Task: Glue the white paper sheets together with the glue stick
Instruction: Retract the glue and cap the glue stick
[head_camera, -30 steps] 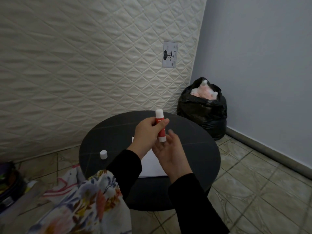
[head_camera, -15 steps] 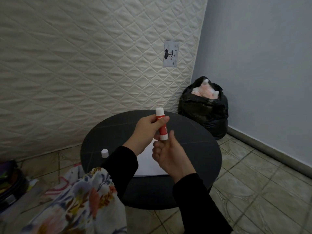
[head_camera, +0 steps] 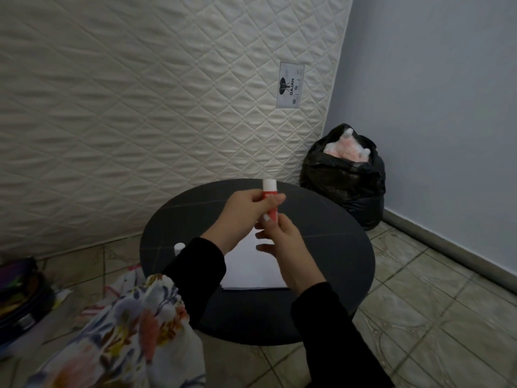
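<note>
Upright, glue stick (head_camera: 270,198) within left hand (head_camera: 242,214) grip.

- Left hand (head_camera: 242,211) grips glue stick (head_camera: 270,191) upright; right hand (head_camera: 282,242) pinches its base.
- Paper (head_camera: 251,271) and cap (head_camera: 179,247) lie on tabletop (head_camera: 335,247).

"GAJAH" on label (head_camera: 289,85) sewn to quilted mattress (head_camera: 140,107); glue stick (head_camera: 270,201) print unreadable.

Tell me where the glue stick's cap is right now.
In the head view, the small white cap stands on the left part of the round black table, left of the white paper and beside the left sleeve.
</note>
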